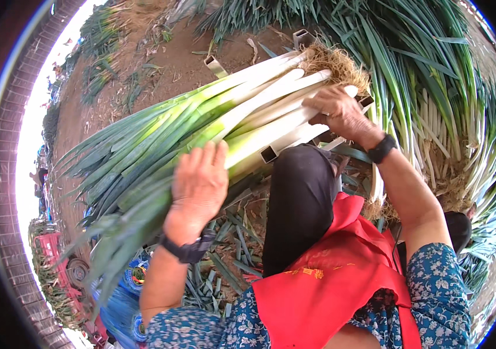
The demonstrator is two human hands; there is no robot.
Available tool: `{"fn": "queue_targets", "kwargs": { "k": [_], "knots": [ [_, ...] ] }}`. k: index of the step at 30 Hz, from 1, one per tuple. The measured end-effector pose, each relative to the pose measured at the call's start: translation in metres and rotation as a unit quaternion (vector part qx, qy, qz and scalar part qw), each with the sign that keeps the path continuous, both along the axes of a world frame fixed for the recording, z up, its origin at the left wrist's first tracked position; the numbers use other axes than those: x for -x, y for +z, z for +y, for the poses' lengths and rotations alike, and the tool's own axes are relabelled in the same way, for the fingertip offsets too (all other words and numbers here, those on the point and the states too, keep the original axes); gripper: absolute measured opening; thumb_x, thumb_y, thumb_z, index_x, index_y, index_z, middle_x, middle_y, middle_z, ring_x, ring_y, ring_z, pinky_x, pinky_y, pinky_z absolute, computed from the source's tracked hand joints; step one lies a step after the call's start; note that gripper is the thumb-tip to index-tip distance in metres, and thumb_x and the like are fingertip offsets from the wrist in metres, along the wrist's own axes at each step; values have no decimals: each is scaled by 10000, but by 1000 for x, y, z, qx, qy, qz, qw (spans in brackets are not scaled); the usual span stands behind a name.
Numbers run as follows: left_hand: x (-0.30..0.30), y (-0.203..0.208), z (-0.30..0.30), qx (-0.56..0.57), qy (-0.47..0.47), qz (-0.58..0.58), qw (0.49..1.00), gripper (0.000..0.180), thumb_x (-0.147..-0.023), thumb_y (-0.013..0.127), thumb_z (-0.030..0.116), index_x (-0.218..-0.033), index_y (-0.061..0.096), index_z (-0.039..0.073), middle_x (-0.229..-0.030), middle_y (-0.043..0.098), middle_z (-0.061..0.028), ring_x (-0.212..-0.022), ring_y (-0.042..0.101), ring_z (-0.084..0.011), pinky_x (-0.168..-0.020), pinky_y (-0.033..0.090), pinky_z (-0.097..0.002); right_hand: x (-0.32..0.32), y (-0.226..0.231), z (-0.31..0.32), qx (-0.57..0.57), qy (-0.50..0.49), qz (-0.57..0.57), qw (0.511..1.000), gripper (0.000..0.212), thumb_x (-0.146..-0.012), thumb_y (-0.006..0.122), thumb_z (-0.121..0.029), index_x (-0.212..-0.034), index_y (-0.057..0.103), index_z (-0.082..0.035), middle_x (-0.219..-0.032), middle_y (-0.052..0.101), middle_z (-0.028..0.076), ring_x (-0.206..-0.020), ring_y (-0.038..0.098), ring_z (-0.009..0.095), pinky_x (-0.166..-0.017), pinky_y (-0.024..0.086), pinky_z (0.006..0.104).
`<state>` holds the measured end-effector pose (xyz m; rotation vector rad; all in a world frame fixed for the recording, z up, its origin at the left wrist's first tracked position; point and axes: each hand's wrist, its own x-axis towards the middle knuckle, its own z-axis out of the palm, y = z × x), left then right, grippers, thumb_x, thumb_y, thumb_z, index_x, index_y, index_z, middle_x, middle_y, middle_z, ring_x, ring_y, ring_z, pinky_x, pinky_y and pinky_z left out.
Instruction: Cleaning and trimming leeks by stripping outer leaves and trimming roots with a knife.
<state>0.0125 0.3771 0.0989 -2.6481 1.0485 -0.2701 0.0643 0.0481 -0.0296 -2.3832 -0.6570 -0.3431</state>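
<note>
A pile of long leeks (248,110) lies across square metal tubes, roots at the upper right, green leaves fanning to the left. My left hand (201,180) rests on the nearest leeks where white turns to green; its fingers are stretched out over them and its thumb is hidden. Closed around the white shaft of the nearest leek (280,132) is my right hand (341,111), close to the root end. Brown hairy roots (336,65) bunch just beyond that hand.
More leeks (434,116) are heaped on the right and at the back. Open tube ends (269,154) stick out by my dark-trousered knee (301,192). Leaf scraps (213,285) litter the ground below my left arm, beside blue plastic (121,305) and a red metal frame (56,256).
</note>
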Motion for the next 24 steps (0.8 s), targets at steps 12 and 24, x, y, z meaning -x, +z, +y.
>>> {"fn": "queue_targets", "kwargs": {
  "k": [12, 24],
  "knots": [
    [8, -63, 2, -6, 18, -1, 1000, 345, -823, 529, 121, -1129, 584, -28, -968, 590, -103, -873, 559, -211, -730, 423, -333, -10, 6, 46, -44, -54, 86, 994, 465, -812, 685, -209, -1237, 586, -48, -1204, 580, 130, -1174, 493, 310, -1058, 332, 426],
    [16, -63, 0, 22, 23, -17, 999, 434, -839, 597, 221, -1181, 579, -46, -1103, 598, -150, -863, 558, -228, -725, 419, -349, -27, -7, 56, -100, 56, 103, 988, 250, -789, 681, -81, -1030, 651, -19, -979, 598, 134, -935, 561, 317, -835, 456, 377]
  ]
}}
